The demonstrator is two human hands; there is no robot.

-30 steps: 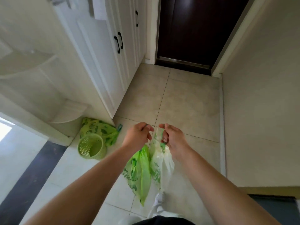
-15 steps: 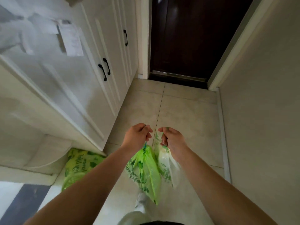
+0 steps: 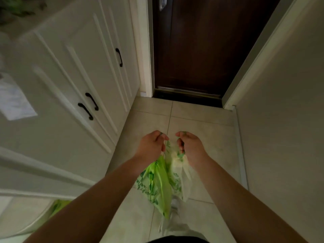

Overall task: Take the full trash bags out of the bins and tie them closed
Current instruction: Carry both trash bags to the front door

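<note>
Green trash bag: suspended in the air in front of the person, above the tiled floor, with its gathered neck running up into the left hand. The film carries a dark green leaf print and a line of lettering along the lower left side. The lettering is too blurred to read.

Pale trash bag: translucent white with green print, hanging just beside the green bag and touching it. Its neck runs up into the right hand. No text on it is legible.

Hands: both are clenched knuckles-up, each grasping the top of its own bag. The two hands are near each other but apart.

Below the bags, a light shoe is partly visible.

Surroundings: a white cabinet with black handles stands to the left. A sheet of paper is fixed to its front, and the print on it is unreadable. A further green object lies on the floor at the cabinet's base, mostly hidden by the left forearm. A dark door closes the far end of the passage. A plain wall runs along the right.
</note>
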